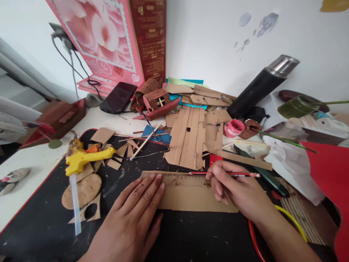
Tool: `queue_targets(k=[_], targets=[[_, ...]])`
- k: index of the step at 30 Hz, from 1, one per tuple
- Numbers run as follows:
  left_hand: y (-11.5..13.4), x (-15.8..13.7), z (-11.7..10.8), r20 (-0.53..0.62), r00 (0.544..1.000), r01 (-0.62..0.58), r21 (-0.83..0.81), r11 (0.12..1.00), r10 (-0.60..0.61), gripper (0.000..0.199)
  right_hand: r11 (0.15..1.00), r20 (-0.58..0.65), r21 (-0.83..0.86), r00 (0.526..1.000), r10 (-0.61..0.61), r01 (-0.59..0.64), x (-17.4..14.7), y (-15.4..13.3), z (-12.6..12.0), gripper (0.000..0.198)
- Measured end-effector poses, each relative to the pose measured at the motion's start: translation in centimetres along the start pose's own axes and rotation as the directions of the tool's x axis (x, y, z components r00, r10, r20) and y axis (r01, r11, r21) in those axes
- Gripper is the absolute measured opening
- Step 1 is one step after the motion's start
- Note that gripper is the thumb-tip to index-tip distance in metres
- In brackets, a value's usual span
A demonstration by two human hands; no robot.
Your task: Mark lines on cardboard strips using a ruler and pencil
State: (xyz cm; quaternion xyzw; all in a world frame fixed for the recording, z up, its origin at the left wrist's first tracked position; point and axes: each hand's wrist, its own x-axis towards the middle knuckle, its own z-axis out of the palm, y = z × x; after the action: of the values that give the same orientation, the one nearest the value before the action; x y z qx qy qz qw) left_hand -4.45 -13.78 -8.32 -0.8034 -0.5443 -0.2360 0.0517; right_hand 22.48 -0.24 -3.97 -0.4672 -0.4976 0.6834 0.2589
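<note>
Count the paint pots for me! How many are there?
3: a pink pot and a brown pot side by side below the black flask, and a green pot farther right. More could be hidden.

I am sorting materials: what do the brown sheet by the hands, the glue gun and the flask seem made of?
Brown sheet: probably matte cardboard, tan and papery. Glue gun: likely smooth plastic, yellow and moulded-looking. Flask: perhaps dull black-coated metal; its reflective cap suggests polished steel.
</note>
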Motion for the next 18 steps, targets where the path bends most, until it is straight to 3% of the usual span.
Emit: queue_targets(k=[18], targets=[[-0.3, 0.3, -1.0, 0.092, 0.995, -0.042, 0.045, 0.998, 0.038, 0.051, 0.999, -0.020, -0.037, 1.000, 0.011, -0.012, -0.1, 1.4, -1.1, 0.044]])
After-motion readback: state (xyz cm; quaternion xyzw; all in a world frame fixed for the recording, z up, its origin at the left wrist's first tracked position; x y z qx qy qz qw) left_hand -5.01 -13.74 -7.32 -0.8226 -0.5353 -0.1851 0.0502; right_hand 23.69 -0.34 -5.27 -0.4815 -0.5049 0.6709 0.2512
